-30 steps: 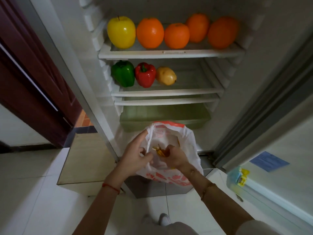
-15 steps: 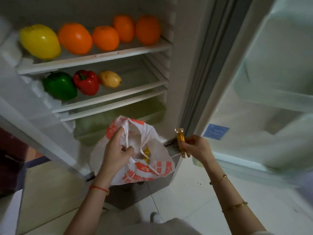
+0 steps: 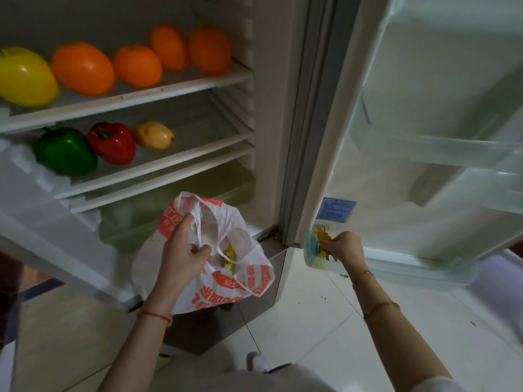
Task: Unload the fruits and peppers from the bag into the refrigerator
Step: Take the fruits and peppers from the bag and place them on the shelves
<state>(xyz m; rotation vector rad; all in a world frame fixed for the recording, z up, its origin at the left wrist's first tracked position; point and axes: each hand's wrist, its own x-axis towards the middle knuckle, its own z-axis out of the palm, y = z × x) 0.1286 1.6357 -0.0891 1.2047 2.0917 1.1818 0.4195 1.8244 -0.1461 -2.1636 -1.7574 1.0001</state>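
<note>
My left hand (image 3: 182, 251) grips the rim of a white and red plastic bag (image 3: 223, 281) held in front of the open refrigerator; a yellow packet (image 3: 228, 257) shows inside it. My right hand (image 3: 343, 247) holds a small yellow-orange wrapped item (image 3: 322, 236) at the lowest door bin (image 3: 319, 260). On the top shelf (image 3: 147, 93) sit a yellow apple (image 3: 24, 76) and several oranges (image 3: 83, 69). The shelf below carries a green pepper (image 3: 66, 151), a red pepper (image 3: 113, 142) and a yellowish fruit (image 3: 154, 135).
A greenish crisper drawer (image 3: 181, 199) lies under the shelves, behind the bag. The refrigerator door (image 3: 438, 108) stands open at right with clear bins. A blue label (image 3: 336, 209) sticks to the door's inner edge. White tiled floor lies below; a wooden surface (image 3: 70, 335) is at lower left.
My right hand pulled the yellow-orange item out of the bag and carried it right to the lowest door bin. The view swung right toward the door. My left hand kept the bag.
</note>
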